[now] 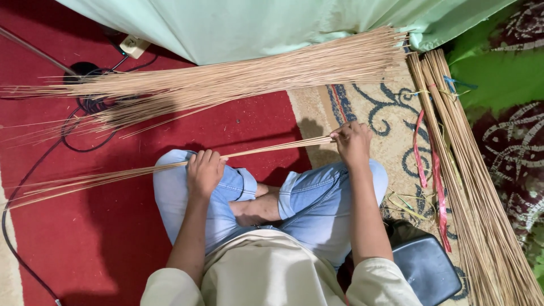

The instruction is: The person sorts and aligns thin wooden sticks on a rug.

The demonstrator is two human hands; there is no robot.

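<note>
Seated cross-legged, the person's left hand (205, 170) and right hand (351, 143) each close fingers round a thin bundle of sticks (113, 177) spanning between them, apparently evening it; binding would call for the pink ribbon (436, 187) beyond the right fingers.

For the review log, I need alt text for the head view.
Seated cross-legged, a person holds a thin bundle of sticks with the left hand mid-length and the right hand at its end. A larger pile of sticks lies on the red carpet.
</note>
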